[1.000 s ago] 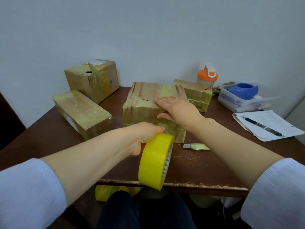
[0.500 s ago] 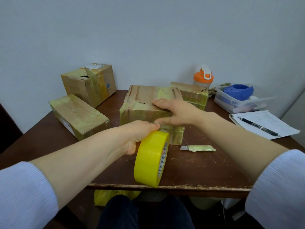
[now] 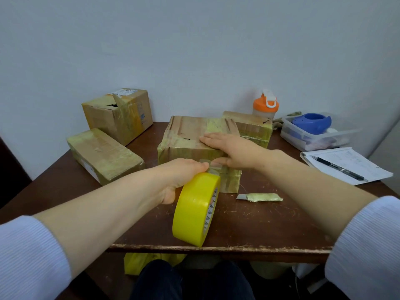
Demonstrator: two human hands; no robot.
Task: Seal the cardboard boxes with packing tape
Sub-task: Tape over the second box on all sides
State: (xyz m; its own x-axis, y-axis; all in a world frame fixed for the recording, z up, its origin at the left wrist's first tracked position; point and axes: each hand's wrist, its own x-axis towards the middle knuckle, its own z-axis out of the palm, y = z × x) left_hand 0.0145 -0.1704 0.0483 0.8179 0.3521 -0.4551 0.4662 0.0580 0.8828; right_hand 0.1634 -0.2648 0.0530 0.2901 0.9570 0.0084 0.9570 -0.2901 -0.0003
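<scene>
We see a pale, bare wall [image 3: 194,50] filling the upper half of the room, and below it a dark brown wooden table [image 3: 270,224] whose top is scratched and whose near edge is chipped pale. 4 cardboard boxes sit on it: the central box [image 3: 186,135], wrapped in yellowish tape, stands at mid-table; a long box [image 3: 104,154] lies to its left; a taller box [image 3: 112,118] with a torn top stands at the back left by the wall; a low box [image 3: 253,126] sits just behind the central one on the right. The yellow tape roll [image 3: 194,211] stands on edge above the table's near side, just in front of the central box. The left hand [image 3: 179,174] grips it, fingers curled around its rim, and a short strip runs from it to the box's near top edge. The right hand [image 3: 231,150] lies flat on the box top, fingers straight and close together, thumb pressing the strip down. At the right we see a clear plastic container [image 3: 303,137], a notepad [image 3: 350,163] with a pen [image 3: 337,168] on it, an orange-lidded bottle [image 3: 265,105], and a small tape-wrapped blade [image 3: 259,197].
</scene>
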